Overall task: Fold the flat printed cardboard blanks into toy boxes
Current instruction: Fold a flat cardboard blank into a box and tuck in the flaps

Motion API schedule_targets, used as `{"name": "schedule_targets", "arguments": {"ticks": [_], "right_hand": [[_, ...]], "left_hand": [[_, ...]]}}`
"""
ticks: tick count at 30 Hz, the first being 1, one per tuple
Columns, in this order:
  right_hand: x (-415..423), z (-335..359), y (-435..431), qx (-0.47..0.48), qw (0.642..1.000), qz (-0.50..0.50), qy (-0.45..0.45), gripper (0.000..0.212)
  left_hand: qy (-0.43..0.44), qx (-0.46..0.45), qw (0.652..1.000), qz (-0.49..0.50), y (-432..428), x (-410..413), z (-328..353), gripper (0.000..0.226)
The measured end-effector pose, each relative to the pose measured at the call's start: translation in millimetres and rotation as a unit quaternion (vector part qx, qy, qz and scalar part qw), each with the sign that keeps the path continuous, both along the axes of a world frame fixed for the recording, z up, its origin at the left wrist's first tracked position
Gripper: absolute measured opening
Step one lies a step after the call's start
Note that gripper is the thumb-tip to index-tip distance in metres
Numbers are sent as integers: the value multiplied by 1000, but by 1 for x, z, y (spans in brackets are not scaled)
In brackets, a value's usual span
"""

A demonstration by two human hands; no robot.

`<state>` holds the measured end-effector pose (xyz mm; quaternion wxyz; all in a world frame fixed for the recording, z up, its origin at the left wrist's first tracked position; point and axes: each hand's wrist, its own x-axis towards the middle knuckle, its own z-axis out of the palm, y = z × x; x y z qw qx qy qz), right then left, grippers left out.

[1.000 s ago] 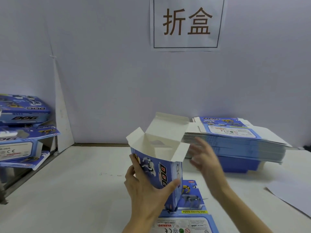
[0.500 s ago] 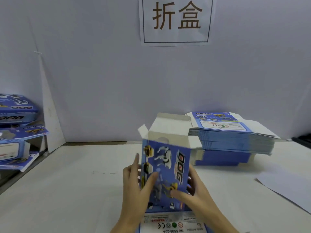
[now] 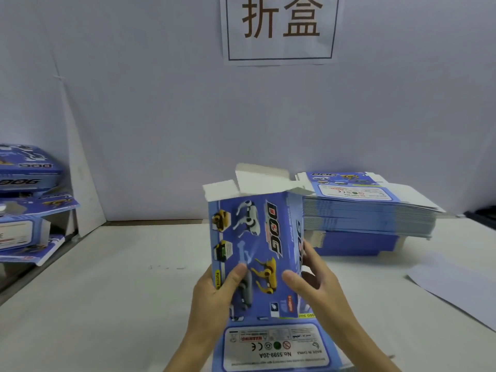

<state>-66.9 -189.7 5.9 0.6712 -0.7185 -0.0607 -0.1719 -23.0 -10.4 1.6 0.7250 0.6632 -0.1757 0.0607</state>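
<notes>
A blue printed toy box (image 3: pixel 255 245), marked DOG with robot-dog pictures, stands upright in front of me with its white top flaps open. My left hand (image 3: pixel 217 296) grips its lower left edge, thumb on the front face. My right hand (image 3: pixel 314 283) holds the lower right corner, fingers wrapped round the side. Under the box lies a flat blank (image 3: pixel 273 345) with a white label panel showing. A tall stack of flat blanks (image 3: pixel 367 208) sits at the back right of the table (image 3: pixel 120 291).
Finished blue boxes (image 3: pixel 24 200) are piled at the left edge beside a white board leaning on the wall. A white sheet of paper (image 3: pixel 456 288) lies on the right. A paper sign (image 3: pixel 279 30) hangs on the wall above.
The box turned from tilted with its open top toward me to upright with its front face to me. My right hand came in and took hold of its right side.
</notes>
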Motion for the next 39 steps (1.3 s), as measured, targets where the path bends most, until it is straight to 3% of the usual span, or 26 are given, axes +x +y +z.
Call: {"name": "schedule_targets", "arguments": {"ticks": [4, 7, 9, 12, 15, 18, 22, 28, 30, 34, 36, 39], "right_hand": [[-2, 3, 6, 28, 1000, 14, 1, 74], [-6, 8, 7, 36, 999, 30, 0, 83], [-7, 9, 8, 13, 1000, 16, -5, 94], [-8, 9, 10, 22, 1000, 9, -13, 93], [-9, 10, 8, 33, 999, 30, -6, 105], [-9, 10, 9, 27, 999, 36, -1, 98], [-8, 9, 10, -25, 999, 8, 19, 109], [-6, 6, 12, 7, 1000, 4, 5, 94], [-5, 6, 11, 43, 998, 36, 8, 87], [0, 10, 13, 137, 988, 67, 15, 72], [3, 16, 12, 103, 990, 94, 25, 75], [13, 27, 1, -3, 984, 158, 80, 87]], "left_hand": [[-13, 29, 998, 59, -3, -3, -3, 35], [-9, 52, 998, 20, -2, -3, -4, 44], [-20, 32, 999, 28, -2, -4, -4, 39], [-34, 20, 997, 68, -2, -6, -1, 26], [-22, 31, 997, 63, -1, -7, 1, 30], [-33, 30, 996, 74, -1, -8, 0, 38], [-63, 76, 988, 115, 0, -10, 0, 40], [-126, 159, 971, 131, 3, -14, 5, 38], [-87, 143, 982, 87, 12, -12, 13, 50], [46, 76, 989, -121, 29, -5, 33, 52], [92, 58, 982, -156, 43, -5, 40, 52], [172, -11, 978, -120, 76, -3, 42, 48]]}}
